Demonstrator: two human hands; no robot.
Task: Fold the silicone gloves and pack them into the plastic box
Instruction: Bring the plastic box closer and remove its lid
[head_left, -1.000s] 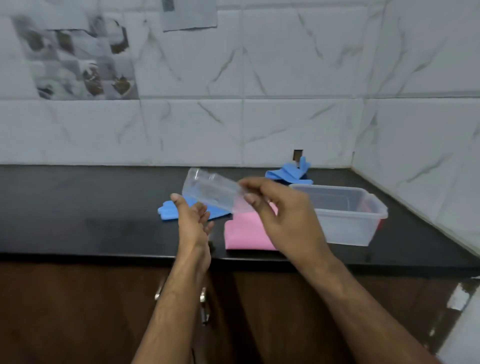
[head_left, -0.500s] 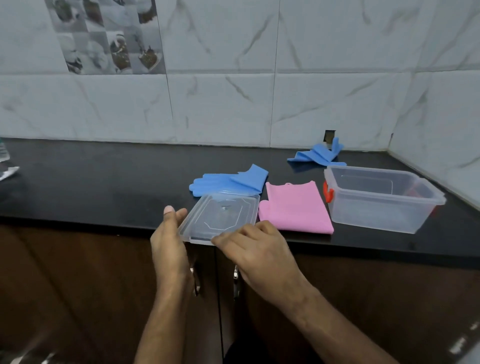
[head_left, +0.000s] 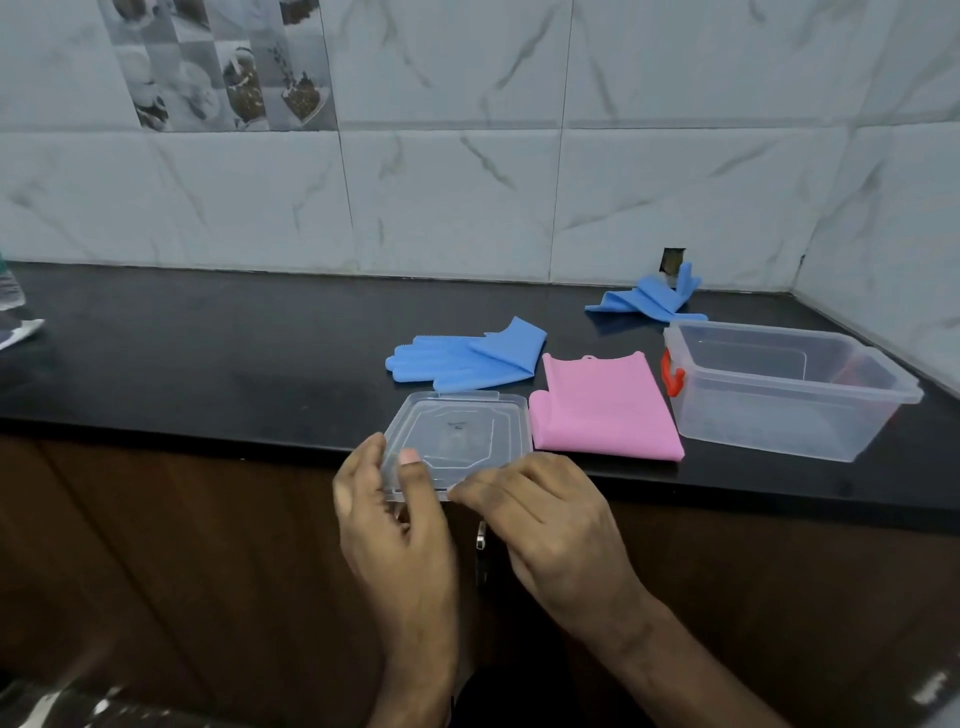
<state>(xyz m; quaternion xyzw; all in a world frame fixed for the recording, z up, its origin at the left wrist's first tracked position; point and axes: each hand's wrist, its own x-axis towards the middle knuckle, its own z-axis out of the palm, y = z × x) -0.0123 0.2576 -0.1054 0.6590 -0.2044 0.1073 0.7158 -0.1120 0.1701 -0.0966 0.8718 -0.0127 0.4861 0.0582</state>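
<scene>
A clear plastic lid (head_left: 460, 436) lies at the counter's front edge, its near end over the edge. My left hand (head_left: 389, 514) grips that near end, thumb on top. My right hand (head_left: 545, 514) touches the lid's near right corner with its fingertips. A blue silicone glove (head_left: 467, 358) lies flat just behind the lid. A pink glove (head_left: 602, 410) lies folded to the lid's right. Another blue glove (head_left: 649, 301) sits crumpled by the back wall. The clear plastic box (head_left: 789, 415), with an orange clip, stands open and empty on the right.
The black counter (head_left: 208, 353) runs left, with a bottle's edge (head_left: 10, 291) at the far left. Tiled walls close the back and right corner. Brown cabinet doors (head_left: 182, 545) with metal handles hang below the counter.
The lid was held tilted in the air, then came down flat onto the counter's front edge. Both hands came down with it and stay at its near end.
</scene>
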